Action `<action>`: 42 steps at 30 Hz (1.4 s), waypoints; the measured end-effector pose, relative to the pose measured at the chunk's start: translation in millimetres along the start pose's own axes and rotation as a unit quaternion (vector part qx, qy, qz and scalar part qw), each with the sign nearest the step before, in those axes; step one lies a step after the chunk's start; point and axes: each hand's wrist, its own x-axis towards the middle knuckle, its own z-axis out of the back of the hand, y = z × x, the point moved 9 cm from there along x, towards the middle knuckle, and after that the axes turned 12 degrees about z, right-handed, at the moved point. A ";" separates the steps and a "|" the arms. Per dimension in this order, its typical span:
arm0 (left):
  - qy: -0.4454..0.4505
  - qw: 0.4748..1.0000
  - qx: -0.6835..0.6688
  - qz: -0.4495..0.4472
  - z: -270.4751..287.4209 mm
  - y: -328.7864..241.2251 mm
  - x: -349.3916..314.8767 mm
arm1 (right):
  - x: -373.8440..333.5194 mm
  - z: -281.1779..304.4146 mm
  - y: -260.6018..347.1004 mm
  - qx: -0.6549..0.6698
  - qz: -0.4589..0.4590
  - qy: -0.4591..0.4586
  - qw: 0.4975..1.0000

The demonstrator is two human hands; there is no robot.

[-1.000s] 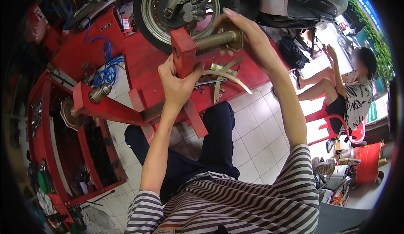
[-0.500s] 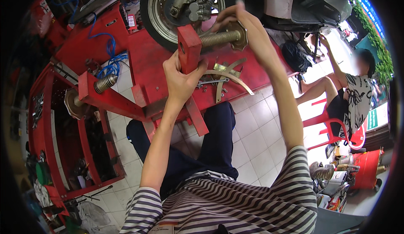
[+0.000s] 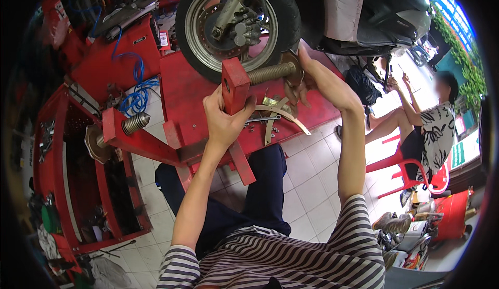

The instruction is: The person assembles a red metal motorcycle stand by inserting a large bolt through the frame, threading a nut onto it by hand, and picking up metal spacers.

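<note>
A red metal clamp stand with two upright arms stands in front of me. My left hand (image 3: pixel 224 116) is wrapped round its right upright (image 3: pixel 236 87), thumb on the near side. Through the top of that upright runs a thick threaded screw (image 3: pixel 270 73), ending in a round, bronze-coloured knob (image 3: pixel 295 71). Around the knob's outer side is my right hand (image 3: pixel 310 73), its fingers curled below the rim. A second pointed screw (image 3: pixel 136 123) with a similar knob (image 3: pixel 96 143) sits in the left upright (image 3: pixel 115 128). Curved metal strips (image 3: pixel 288 116) and a wrench (image 3: pixel 264 118) lie beneath the right screw.
A scooter's front wheel (image 3: pixel 189 34) stands on the red platform (image 3: pixel 187 99) just beyond my hands. Blue hose (image 3: pixel 138 99) coils at the left, above a red tool cart (image 3: pixel 52 169). A person (image 3: pixel 434 117) sits on a red chair (image 3: pixel 397 159) at the right.
My right hand has gone from above the knob to its outer side, its fingers now lower. My left hand keeps its hold on the upright. The view has shifted slightly.
</note>
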 end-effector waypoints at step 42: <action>-0.009 0.997 -0.001 -0.074 0.1 -12.6 0.3 | -6.1 -9.1 20.0 0.040 0.098 -0.089 0.990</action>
